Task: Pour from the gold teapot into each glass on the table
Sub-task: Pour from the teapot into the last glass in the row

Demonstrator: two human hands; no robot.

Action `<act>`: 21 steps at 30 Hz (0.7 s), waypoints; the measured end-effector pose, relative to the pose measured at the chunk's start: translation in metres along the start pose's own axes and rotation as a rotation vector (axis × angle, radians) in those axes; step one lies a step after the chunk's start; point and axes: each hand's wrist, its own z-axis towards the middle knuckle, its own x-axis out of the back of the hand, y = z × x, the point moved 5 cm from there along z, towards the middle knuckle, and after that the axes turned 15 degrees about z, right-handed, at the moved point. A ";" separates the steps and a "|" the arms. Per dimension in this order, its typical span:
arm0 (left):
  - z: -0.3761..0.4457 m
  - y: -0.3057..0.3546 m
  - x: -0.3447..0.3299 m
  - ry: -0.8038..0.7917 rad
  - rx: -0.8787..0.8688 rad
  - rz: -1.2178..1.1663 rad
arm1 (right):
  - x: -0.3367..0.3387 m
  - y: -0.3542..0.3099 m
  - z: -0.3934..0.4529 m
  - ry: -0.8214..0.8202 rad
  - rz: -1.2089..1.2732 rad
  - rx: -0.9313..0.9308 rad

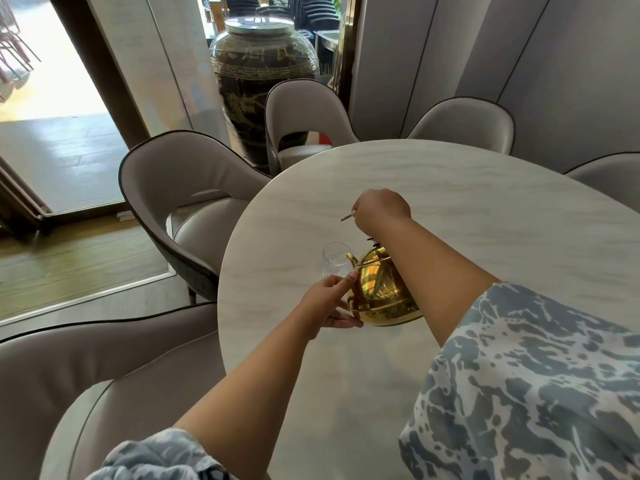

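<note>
The gold teapot [381, 292] is tilted on the table [485, 209], spout just at the glass [334, 259] rim; its thin handle [346, 217] is gripped overhead by the right hand [381, 209], its side steadied by the left hand [327, 303], fingers outstretched

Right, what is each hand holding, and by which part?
Right hand grips the gold teapot by its handle; left hand steadies its side, fingers straight.
</note>
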 end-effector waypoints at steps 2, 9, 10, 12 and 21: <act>0.000 0.000 0.000 0.002 0.002 0.008 | 0.000 0.001 -0.002 0.007 0.014 -0.002; 0.003 -0.008 0.004 0.053 0.001 0.088 | -0.002 0.019 -0.026 0.056 0.210 -0.009; 0.004 -0.010 0.004 0.063 0.000 0.096 | -0.002 0.023 -0.032 0.075 0.247 -0.003; 0.006 -0.012 0.004 0.085 -0.006 0.103 | -0.001 0.031 -0.047 0.126 0.315 0.004; 0.002 -0.017 -0.016 0.126 -0.038 0.096 | -0.009 0.075 -0.108 0.314 0.557 -0.138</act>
